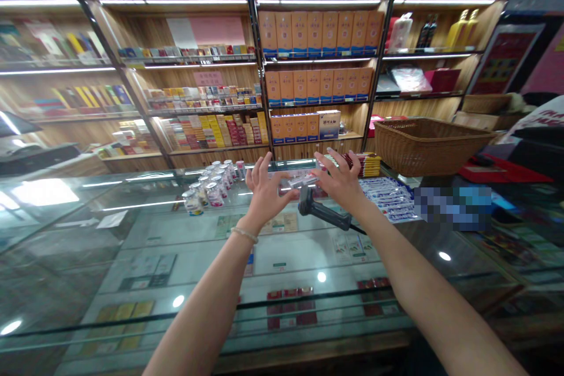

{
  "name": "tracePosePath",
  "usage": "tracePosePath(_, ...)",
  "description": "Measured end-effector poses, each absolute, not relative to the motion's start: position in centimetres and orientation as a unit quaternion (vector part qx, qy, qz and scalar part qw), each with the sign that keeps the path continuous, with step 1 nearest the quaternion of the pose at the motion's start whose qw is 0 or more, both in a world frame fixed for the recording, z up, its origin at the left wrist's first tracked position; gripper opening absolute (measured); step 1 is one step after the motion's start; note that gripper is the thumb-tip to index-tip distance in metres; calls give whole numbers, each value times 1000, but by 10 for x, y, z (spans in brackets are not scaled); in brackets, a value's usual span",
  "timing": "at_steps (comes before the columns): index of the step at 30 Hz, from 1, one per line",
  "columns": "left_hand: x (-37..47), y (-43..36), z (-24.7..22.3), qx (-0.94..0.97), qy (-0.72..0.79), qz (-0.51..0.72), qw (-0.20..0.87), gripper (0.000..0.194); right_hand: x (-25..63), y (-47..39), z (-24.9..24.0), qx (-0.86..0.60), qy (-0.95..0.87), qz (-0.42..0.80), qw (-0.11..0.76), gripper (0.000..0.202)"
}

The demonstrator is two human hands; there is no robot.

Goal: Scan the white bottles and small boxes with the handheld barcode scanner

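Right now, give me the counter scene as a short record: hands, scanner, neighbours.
left hand: fingers spread, beside a small clear item; contact unclear
right hand: fingers spread, across the same item; contact unclear
handheld barcode scanner: on the glass counter, nearer the wearer than the item
left side: small white-capped bottles, clustered
right side: blue-and-white packets; wicker basket beyond

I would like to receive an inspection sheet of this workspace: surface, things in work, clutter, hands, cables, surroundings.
Surface: glass counter with light reflections; red packs visible beneath the glass.
Things in work: small clear item between left hand and right hand, details blurred; dark scanner nearby.
Clutter: lidded jars at left, blue-and-white packets at right.
Hands: both spread; grip on the item unclear.
Cables: dark cable at the scanner's handle.
Surroundings: lit shelves behind, holding orange boxes; wicker basket at right.
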State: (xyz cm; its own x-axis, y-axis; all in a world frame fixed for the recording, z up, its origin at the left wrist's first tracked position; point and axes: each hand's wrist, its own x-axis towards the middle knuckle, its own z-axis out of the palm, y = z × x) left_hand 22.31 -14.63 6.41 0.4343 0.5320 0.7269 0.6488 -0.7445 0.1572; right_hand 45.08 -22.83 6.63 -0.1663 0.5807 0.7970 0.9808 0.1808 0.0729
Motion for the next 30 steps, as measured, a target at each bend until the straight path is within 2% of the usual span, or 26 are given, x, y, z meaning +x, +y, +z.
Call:
tracePosePath(3,220,-151,67,-839,-338,-409,122,59,451,-230,68,-562,-695,-314,321,21)
tracePosePath(16,219,-154,66,-839,-334,-403,145,19,448,-227,63,-559,-704,-308,312,18)
tracePosePath(22,220,-154,66,-834,-345,-410,135,14,442,-228,63,-576,-695,-294,315,19)
tracePosePath(26,219,-151,64,-826,-352,-416,141,13,434,-227,60,-599,-671,-288,328,31)
tracePosePath(30,218,-148,59,-831,-350,-412,131,13,424,-223,55,-628,-658,-255,327,64)
